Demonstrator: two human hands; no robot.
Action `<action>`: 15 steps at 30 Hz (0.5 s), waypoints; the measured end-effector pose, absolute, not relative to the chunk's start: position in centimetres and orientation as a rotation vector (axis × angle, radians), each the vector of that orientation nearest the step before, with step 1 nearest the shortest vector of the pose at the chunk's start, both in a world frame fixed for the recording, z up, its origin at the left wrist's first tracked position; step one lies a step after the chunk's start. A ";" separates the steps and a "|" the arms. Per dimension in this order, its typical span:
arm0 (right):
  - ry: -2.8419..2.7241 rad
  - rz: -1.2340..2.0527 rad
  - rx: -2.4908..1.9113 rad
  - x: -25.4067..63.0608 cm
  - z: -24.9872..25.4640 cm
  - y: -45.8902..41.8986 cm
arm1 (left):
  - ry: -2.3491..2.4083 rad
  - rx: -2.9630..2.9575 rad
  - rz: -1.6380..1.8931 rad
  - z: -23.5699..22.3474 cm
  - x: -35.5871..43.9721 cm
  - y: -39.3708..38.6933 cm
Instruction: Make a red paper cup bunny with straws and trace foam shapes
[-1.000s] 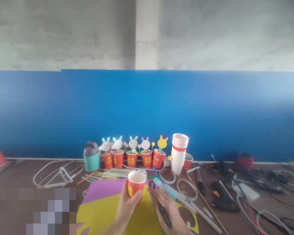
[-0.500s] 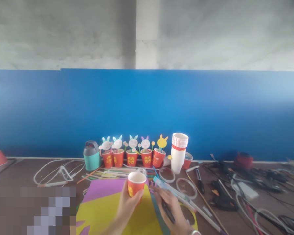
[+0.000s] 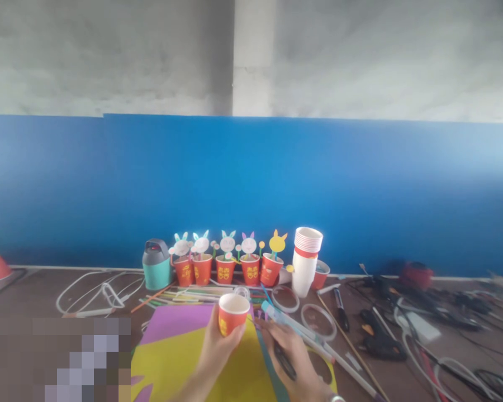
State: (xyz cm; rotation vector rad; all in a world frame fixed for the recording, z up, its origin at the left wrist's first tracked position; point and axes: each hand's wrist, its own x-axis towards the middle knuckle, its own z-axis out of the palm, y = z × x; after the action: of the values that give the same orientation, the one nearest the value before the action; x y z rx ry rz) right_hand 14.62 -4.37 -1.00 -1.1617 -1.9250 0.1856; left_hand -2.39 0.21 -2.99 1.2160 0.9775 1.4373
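Note:
Between the fingers and thumb of my left hand (image 3: 221,347) is a red paper cup (image 3: 233,316) with gold print, held upright with its white rim up. My right hand (image 3: 292,353) is closed around a slim black tool (image 3: 285,360); its kind is not clear, and its thin front end points toward the cup without touching it. Under both hands lie a yellow sheet (image 3: 176,357) and a purple sheet (image 3: 180,321) of craft paper, with a teal strip along the right side.
Behind stand several red cups (image 3: 225,272) with paper animal figures, a teal bottle (image 3: 157,268) and a stack of white cups (image 3: 305,268). Rolls of clear tape (image 3: 319,322), a glue gun (image 3: 381,338) and tangled cables (image 3: 456,363) lie on the right.
Both hands keep nearly the same place, with the cup still in the left and the black tool in the right. The view has shifted very slightly.

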 end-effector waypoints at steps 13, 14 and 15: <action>-1.931 0.210 -1.172 14.6 -1.4 -3.9 | 1.000 1.196 1.419 -2.9 -2.6 0.3; -1.938 0.209 -1.183 14.6 -1.3 -3.9 | 1.001 1.191 1.418 -2.9 -2.6 0.3; -1.941 0.212 -1.192 14.6 -1.2 -4.0 | 1.001 1.187 1.420 -2.8 -2.6 0.3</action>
State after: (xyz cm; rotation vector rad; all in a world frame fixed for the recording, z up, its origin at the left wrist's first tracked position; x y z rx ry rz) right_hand 14.62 -3.97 -1.22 -1.1918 -1.9413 0.2124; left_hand -2.56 0.27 -2.83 1.1866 1.0013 1.4201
